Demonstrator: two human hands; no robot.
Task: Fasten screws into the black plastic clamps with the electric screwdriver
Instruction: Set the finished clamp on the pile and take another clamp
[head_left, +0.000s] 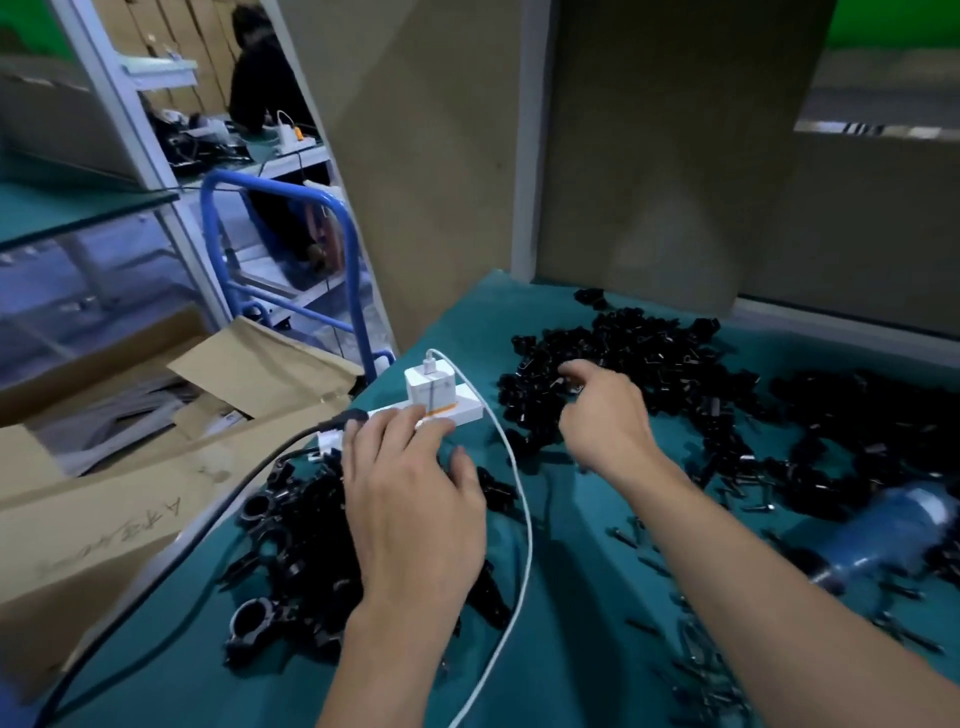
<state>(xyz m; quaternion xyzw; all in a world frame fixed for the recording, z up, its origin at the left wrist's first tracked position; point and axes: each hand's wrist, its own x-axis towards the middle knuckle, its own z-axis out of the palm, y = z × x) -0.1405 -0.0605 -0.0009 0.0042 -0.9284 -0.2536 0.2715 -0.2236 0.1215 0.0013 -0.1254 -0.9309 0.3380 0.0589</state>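
Teal matting covers the desk (571, 597), with brown cardboard panels standing up behind it. Over on the left an open cardboard box (171, 415) sits beside the desk edge. Past it is the blue frame of a trolley (270, 187), and another person (260, 73) works at a bench far back.

Black plastic clamps (639, 353) lie in a big loose heap toward the back of the desk. A second spread of clamps (852, 431) runs off to the right. A third, nearer heap (291, 545) sits at the left front, partly under the person's left forearm.

The left hand (410, 499) hovers palm down over that nearer heap. Its fingers are straight and a little spread, holding nothing, and the fingertips reach over the near edge of a white power strip (457, 410). A white charger (428, 387) is plugged into the strip. Its white cable (522, 519) loops down the desk between the two arms. A black cable (208, 519) leads away from the strip's left end.

The right hand (608, 415) is at the near edge of the back heap, with fingers curled down into the clamps. From here I can't tell whether it has pinched one.

Small dark screws (696, 670) are scattered on the mat at the right front, beside the right forearm. The electric screwdriver (893, 530), blue and blurred, lies at the desk's right side among the clamps, well apart from both hands.
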